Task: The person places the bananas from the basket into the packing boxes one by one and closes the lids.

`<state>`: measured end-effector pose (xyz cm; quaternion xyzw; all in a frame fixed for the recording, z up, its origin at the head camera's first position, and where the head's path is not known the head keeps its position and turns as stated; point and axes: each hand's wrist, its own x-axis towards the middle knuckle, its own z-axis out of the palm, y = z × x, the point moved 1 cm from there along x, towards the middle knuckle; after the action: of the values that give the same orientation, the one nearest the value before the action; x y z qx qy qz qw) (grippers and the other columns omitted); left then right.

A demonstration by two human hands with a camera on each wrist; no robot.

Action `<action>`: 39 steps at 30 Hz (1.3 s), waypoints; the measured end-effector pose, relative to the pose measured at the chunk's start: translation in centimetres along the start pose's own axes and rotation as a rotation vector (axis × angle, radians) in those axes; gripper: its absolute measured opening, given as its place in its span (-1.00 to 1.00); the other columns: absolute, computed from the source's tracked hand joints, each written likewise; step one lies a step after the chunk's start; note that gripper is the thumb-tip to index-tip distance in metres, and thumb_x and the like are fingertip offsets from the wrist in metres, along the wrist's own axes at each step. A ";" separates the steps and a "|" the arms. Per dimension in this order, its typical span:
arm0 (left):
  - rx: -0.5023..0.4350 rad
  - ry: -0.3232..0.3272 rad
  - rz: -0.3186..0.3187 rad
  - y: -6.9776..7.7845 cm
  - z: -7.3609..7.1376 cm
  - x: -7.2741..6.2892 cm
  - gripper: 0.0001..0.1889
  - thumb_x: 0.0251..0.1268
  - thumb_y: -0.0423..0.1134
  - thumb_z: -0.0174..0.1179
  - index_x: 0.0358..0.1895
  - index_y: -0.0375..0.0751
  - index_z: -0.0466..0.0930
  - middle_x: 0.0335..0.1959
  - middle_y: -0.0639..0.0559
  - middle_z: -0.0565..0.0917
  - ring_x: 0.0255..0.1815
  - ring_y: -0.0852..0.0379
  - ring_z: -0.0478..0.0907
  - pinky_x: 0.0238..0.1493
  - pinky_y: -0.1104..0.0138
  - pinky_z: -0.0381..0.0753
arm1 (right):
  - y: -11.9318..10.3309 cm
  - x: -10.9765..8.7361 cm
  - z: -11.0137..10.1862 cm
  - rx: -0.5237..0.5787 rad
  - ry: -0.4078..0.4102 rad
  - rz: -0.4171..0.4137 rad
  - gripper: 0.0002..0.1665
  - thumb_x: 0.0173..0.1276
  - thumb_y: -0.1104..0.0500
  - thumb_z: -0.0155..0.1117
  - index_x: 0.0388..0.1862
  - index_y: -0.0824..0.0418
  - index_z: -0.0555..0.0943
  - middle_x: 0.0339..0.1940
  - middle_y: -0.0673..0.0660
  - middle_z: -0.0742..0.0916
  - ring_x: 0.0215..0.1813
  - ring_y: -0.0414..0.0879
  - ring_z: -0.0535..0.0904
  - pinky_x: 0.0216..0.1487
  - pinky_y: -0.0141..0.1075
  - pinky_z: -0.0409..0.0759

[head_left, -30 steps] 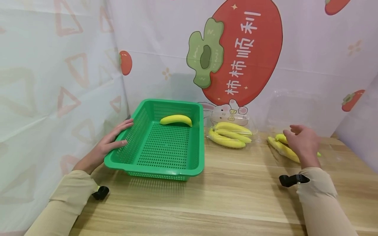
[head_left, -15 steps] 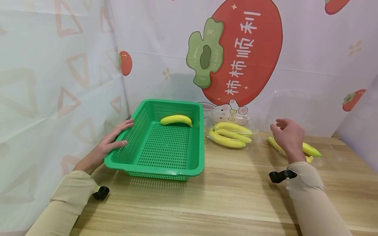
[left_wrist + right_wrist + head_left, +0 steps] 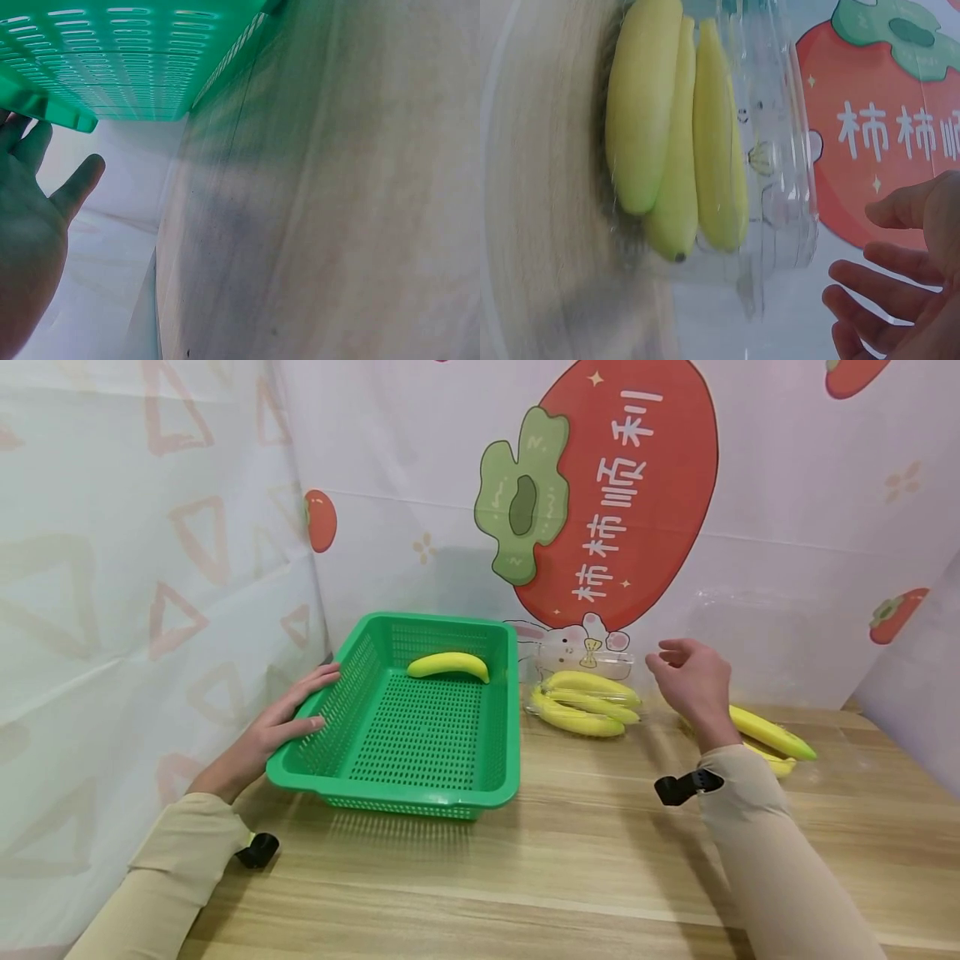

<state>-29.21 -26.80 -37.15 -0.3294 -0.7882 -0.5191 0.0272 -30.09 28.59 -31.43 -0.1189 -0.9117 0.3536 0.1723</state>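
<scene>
My left hand point(image 3: 281, 722) rests on the left rim of a green perforated basket point(image 3: 495, 797), its fingers stretched out along the edge. Against the basket's far wall lies one yellow banana point(image 3: 448, 665). Nothing is in my right hand point(image 3: 693, 681), which hovers with loosely bent fingers just right of a clear plastic clamshell box point(image 3: 621, 662). That box has bananas point(image 3: 641, 105) inside, also seen close in the right wrist view. Behind my right wrist, more bananas point(image 3: 772, 732) lie in a second clear box point(image 3: 750, 610) with its lid raised, partly hidden by my arm.
A wooden table point(image 3: 585, 860) carries everything. A printed white cloth point(image 3: 390, 527) hangs behind, and another cloth wall point(image 3: 97, 610) stands close on the left beside my left arm.
My right hand has moved left from above the open box toward the other box, uncovering more of the right-hand bananas. My left hand and the basket have stayed put.
</scene>
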 end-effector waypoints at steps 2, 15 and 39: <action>-0.003 0.000 0.000 0.0 0.0 0.0 -0.37 0.61 -0.39 -0.02 0.68 -0.28 0.16 0.78 0.06 0.05 0.71 0.44 -0.07 0.36 0.65 0.12 | -0.7 0.0 0.4 0.011 -0.009 -0.005 -0.32 0.62 -0.09 0.16 0.53 0.27 0.50 0.40 0.39 0.67 0.43 0.32 0.57 0.29 0.18 0.65; -0.006 -0.003 0.004 0.0 0.0 0.0 -0.37 0.61 -0.40 -0.02 0.68 -0.30 0.15 0.78 0.05 0.05 0.70 0.48 -0.07 0.36 0.65 0.11 | -5.2 0.0 2.8 -0.036 -0.133 -0.138 -0.21 0.58 -0.24 0.19 0.61 0.15 0.44 0.54 0.32 0.57 0.52 0.31 0.49 0.36 0.23 0.59; -0.001 -0.009 -0.036 0.2 0.0 0.0 -0.35 0.63 -0.34 -0.01 0.70 -0.26 0.12 0.79 0.00 -0.01 0.80 -0.12 -0.20 0.39 0.50 0.11 | -12.3 -0.2 5.6 0.479 -0.330 -0.092 -0.30 0.54 -0.05 0.37 0.53 0.22 0.50 0.46 0.26 0.59 0.34 0.17 0.67 0.40 0.07 0.62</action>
<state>-29.10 -26.78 -37.02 -0.3177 -0.7939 -0.5183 0.0142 -33.27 16.29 -26.88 0.0257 -0.8224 0.5651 0.0605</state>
